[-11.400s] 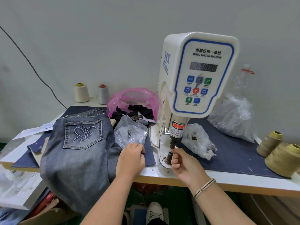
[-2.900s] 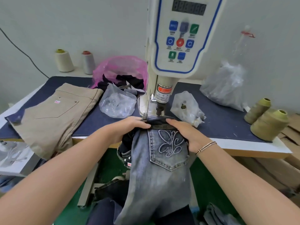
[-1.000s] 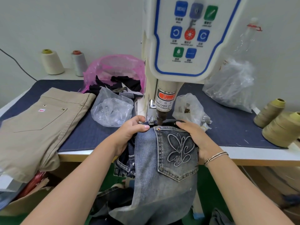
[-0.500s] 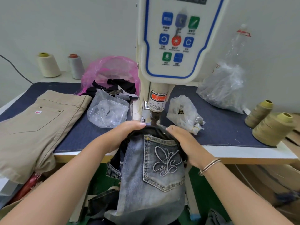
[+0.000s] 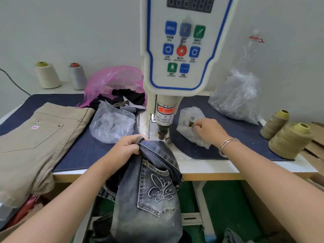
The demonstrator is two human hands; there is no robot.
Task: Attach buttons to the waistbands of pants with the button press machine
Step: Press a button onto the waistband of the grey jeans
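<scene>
Below the button press machine (image 5: pixel 182 67), jeans (image 5: pixel 150 190) hang lengthwise toward 6 o'clock, waistband pinched by left hand (image 5: pixel 126 148); right hand (image 5: pixel 208 130) fingers pinch a small plastic bag (image 5: pixel 189 127) at 3 o'clock.

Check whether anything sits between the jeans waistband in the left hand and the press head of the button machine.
Nothing visible does. The left hand grips the jeans waistband just below and in front of the press head, with only open space between. The right hand is off to the side at a small clear bag.

faded jeans (image 5: pixel 149 199) hanging off table edge below button press (image 5: pixel 178 67)
</scene>
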